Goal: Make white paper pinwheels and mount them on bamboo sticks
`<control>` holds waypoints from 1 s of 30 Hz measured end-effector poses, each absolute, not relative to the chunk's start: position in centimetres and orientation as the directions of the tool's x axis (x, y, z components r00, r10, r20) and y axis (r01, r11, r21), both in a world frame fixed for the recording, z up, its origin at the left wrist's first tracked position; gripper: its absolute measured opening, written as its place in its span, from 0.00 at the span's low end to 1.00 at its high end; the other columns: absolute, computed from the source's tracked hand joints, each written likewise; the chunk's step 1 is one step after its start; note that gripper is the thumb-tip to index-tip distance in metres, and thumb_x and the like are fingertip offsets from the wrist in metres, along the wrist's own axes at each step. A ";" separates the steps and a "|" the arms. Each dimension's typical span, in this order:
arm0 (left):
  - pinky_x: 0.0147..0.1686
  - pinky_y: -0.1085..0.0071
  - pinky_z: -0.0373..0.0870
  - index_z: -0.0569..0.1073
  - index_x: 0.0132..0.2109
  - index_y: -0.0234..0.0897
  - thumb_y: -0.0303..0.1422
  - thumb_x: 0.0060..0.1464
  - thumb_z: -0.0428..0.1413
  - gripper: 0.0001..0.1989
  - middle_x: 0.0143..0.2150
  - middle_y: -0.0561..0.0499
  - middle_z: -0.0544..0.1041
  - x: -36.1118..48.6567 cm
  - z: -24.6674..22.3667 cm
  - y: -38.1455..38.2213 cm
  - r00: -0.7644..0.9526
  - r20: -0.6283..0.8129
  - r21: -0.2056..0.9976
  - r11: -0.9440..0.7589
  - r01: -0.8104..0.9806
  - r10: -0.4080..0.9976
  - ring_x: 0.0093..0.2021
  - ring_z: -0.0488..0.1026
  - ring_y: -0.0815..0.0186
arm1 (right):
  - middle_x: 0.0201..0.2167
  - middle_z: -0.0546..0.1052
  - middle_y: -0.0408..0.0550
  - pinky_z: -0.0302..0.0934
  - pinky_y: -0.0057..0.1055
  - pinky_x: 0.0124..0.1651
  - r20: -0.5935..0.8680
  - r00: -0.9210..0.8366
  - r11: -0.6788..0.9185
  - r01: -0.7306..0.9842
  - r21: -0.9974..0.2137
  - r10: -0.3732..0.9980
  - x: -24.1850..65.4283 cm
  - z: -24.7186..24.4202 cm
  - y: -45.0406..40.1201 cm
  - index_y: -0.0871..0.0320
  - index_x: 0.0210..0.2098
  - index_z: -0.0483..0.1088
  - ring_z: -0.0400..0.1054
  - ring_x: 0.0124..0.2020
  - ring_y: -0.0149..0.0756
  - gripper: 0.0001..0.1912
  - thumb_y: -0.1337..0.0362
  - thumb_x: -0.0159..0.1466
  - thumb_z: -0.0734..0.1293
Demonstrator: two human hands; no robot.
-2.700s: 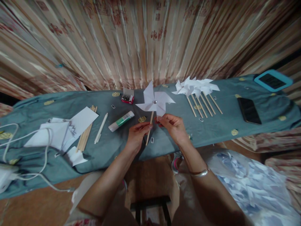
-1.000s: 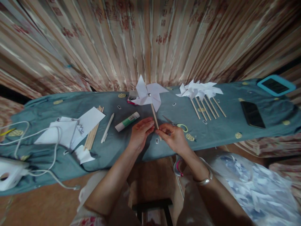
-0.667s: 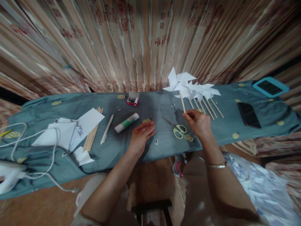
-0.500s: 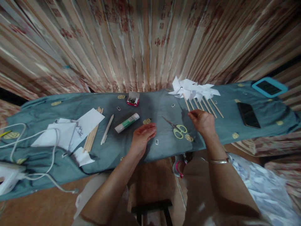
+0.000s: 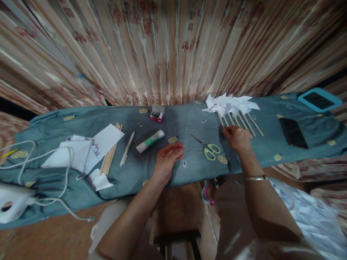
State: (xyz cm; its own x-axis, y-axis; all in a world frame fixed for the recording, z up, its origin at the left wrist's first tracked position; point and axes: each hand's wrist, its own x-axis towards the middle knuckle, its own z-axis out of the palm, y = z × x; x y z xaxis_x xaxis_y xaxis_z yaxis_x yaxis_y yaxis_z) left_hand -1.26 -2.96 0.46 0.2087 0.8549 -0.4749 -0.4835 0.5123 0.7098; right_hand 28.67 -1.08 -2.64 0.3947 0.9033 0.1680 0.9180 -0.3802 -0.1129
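My right hand (image 5: 239, 138) pinches the lower end of a pinwheel's wooden stick between thumb and fingers. That paper pinwheel (image 5: 215, 105) is the leftmost in a row, its white blades overlapping the other pinwheels (image 5: 245, 104) lying beside it. Over the cloth near the middle, my left hand (image 5: 168, 157) hovers with fingers extended and slightly curved, holding nothing visible. Between my hands lie the green-handled scissors (image 5: 207, 148), blades pointing away to the left. A glue stick (image 5: 150, 141) rests just beyond my left hand.
A small red box of pins (image 5: 157, 115), a white pen (image 5: 127, 148), bare wooden sticks (image 5: 110, 155) and paper sheets (image 5: 73, 153) lie to the left. A white power strip (image 5: 13, 202) trails cables. At right are a phone (image 5: 293, 133) and a blue-framed device (image 5: 320, 100).
My right hand has lowered the pinwheel slightly, bringing it down against the row. My left hand keeps almost the same place. The whole view has shifted a little.
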 end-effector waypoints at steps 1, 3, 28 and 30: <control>0.35 0.74 0.70 0.83 0.31 0.34 0.32 0.27 0.75 0.19 0.29 0.51 0.80 -1.3 0.5 -3.0 0.211 -0.476 0.709 0.514 -0.482 0.854 0.29 0.74 0.72 | 0.32 0.81 0.67 0.66 0.47 0.40 0.173 0.388 -0.374 0.921 -0.113 0.905 28.8 -2.8 -1.0 0.62 0.37 0.79 0.76 0.32 0.54 0.21 0.52 0.68 0.62; 0.35 0.74 0.70 0.83 0.31 0.34 0.33 0.26 0.75 0.19 0.29 0.51 0.80 -1.2 0.5 -3.0 0.213 -0.479 0.708 0.519 -0.480 0.851 0.29 0.73 0.72 | 0.31 0.81 0.67 0.66 0.47 0.39 0.187 0.379 -0.368 0.925 -0.094 0.906 29.0 -3.1 -0.9 0.62 0.37 0.79 0.76 0.32 0.54 0.22 0.52 0.68 0.61; 0.33 0.71 0.70 0.84 0.30 0.37 0.38 0.35 0.72 0.13 0.28 0.50 0.81 -3.8 0.6 -5.0 0.177 -0.324 0.862 0.367 -0.349 0.929 0.27 0.72 0.69 | 0.35 0.83 0.61 0.60 0.37 0.36 0.326 0.184 -0.169 0.983 -0.074 0.927 24.1 -0.9 -2.3 0.61 0.44 0.78 0.75 0.34 0.48 0.19 0.58 0.69 0.58; 0.32 0.71 0.70 0.84 0.28 0.38 0.39 0.36 0.72 0.12 0.27 0.50 0.80 -4.3 0.9 -5.4 0.186 -0.314 0.874 0.360 -0.328 0.931 0.26 0.71 0.69 | 0.37 0.83 0.60 0.62 0.36 0.38 0.307 0.078 -0.044 0.992 -0.115 0.948 21.7 -1.3 -2.9 0.61 0.44 0.78 0.76 0.36 0.47 0.20 0.58 0.70 0.58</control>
